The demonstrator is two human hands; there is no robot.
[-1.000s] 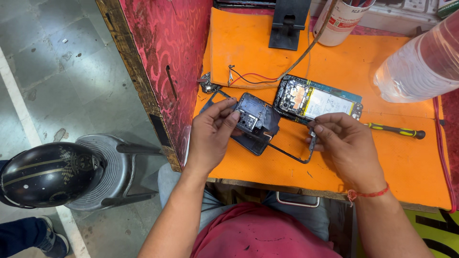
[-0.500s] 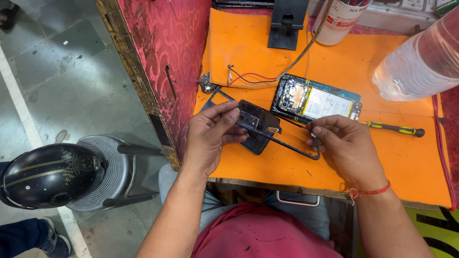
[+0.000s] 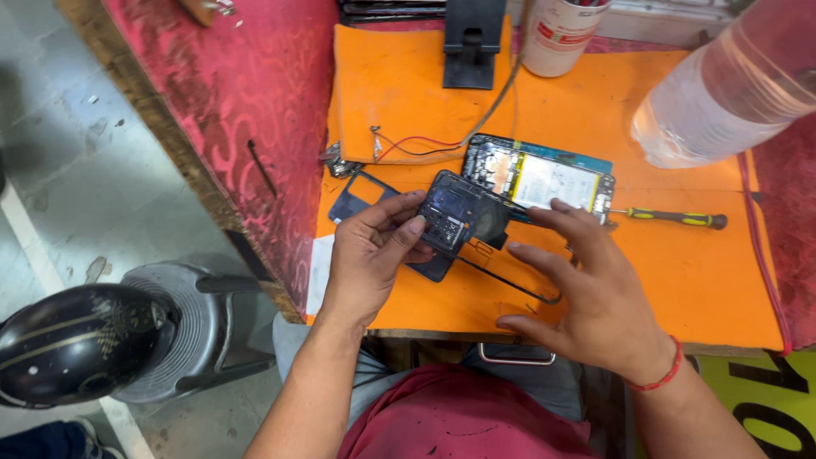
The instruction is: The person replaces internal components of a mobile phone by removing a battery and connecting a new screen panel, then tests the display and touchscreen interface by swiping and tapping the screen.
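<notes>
My left hand (image 3: 371, 251) grips a dark phone frame part (image 3: 457, 217) with a camera section, lifted a little over the orange mat (image 3: 408, 93). A thin black frame outline (image 3: 510, 280) hangs from it toward my right hand (image 3: 586, 293), which hovers with fingers spread, holding nothing. Behind lies an opened phone (image 3: 540, 178) with its battery and board showing. A black back cover (image 3: 361, 195) rests flat at the left of the mat.
A yellow-handled screwdriver (image 3: 671, 218) lies right of the phone. A clear plastic bottle (image 3: 722, 93), a white cup (image 3: 559, 34) and a black stand (image 3: 472, 42) sit at the back. Red and black wires (image 3: 416, 146) cross the mat. A helmet (image 3: 76, 340) rests on a stool below.
My right hand has let go of the thin frame and opened its fingers. My left hand has lifted the dark part slightly and turned it.
</notes>
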